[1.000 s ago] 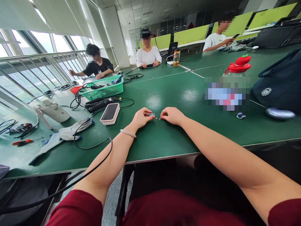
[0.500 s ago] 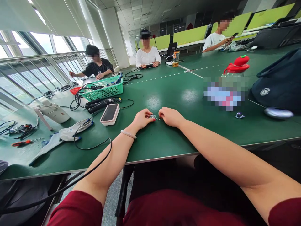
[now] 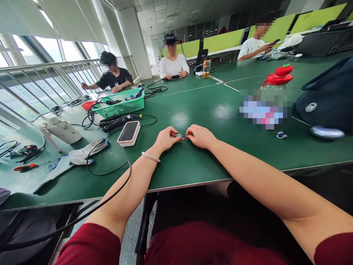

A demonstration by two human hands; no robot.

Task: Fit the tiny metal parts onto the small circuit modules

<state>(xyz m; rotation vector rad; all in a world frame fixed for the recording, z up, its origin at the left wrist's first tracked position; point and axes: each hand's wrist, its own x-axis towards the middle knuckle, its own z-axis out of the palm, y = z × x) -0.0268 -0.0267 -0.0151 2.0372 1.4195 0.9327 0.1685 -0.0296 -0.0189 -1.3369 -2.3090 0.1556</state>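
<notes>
My left hand (image 3: 166,138) pinches a small black-and-white patterned thing (image 3: 178,135) between thumb and fingers, just above the green table. A short metallic end (image 3: 184,139) sticks out of it toward the right. My right hand (image 3: 200,136) is closed, its thumb and fingertips pinched at that metallic end. What sits between the right fingertips is too small to make out. To the left of my left hand lies a phone in a pale pink case (image 3: 128,133).
Left on the green table (image 3: 215,162) are a glove (image 3: 82,154), a screwdriver (image 3: 26,167), black cables and a green basket (image 3: 121,104). A red-lidded bottle (image 3: 278,79), a small ring-like item (image 3: 281,135) and a dark bag (image 3: 325,92) stand right. Several people sit beyond.
The fingers of my right hand have shifted slightly at the metallic end. My left hand keeps its pinch, with the patterned thing tilted a little.
</notes>
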